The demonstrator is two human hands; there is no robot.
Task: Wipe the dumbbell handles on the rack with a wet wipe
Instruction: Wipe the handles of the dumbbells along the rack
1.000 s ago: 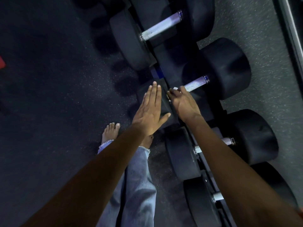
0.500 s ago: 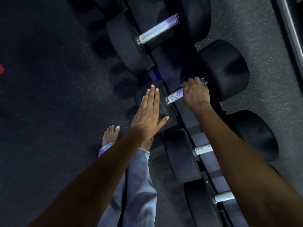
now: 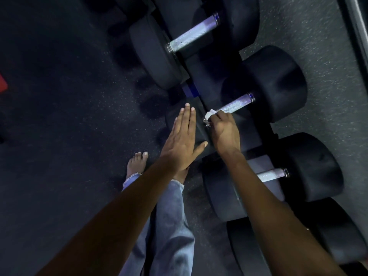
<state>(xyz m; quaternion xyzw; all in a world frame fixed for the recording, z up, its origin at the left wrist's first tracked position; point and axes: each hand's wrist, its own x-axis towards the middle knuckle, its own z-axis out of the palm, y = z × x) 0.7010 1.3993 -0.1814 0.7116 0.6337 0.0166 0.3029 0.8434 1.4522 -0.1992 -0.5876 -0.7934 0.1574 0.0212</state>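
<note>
Wipe [image 3: 209,114] bunched white against knurled silver handle [image 3: 237,105].

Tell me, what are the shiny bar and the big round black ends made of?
The handle looks like metal: silvery, with a fine crisscross grip pattern. The round black end looks like matte rubber, dull with soft edges, though it could be coated metal.

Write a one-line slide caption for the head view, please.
Right hand wipes a dumbbell handle with a wet wipe; left hand lies flat.
</note>
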